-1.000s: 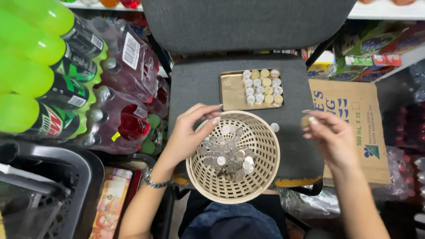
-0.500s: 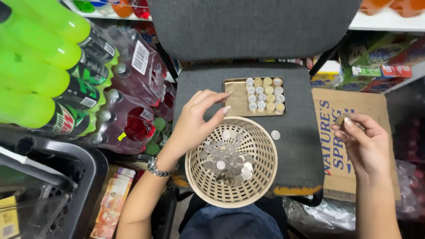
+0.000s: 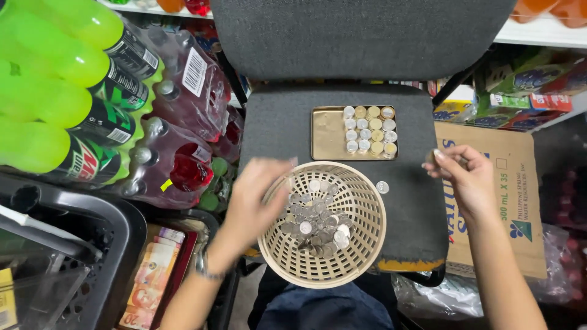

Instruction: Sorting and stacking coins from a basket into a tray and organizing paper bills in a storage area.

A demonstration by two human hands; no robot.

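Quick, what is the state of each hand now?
Left hand: blurred at the basket rim; grip cannot be told.
Right hand: closed on small coins.

The coins were seen as shiny metal, heaped in a basket of matt cream plastic lattice. The flat tray was shown in dull brassy metal. The chair seat was covered in rough grey cloth. The box was made of plain brown cardboard, and the bottles of glossy plastic.
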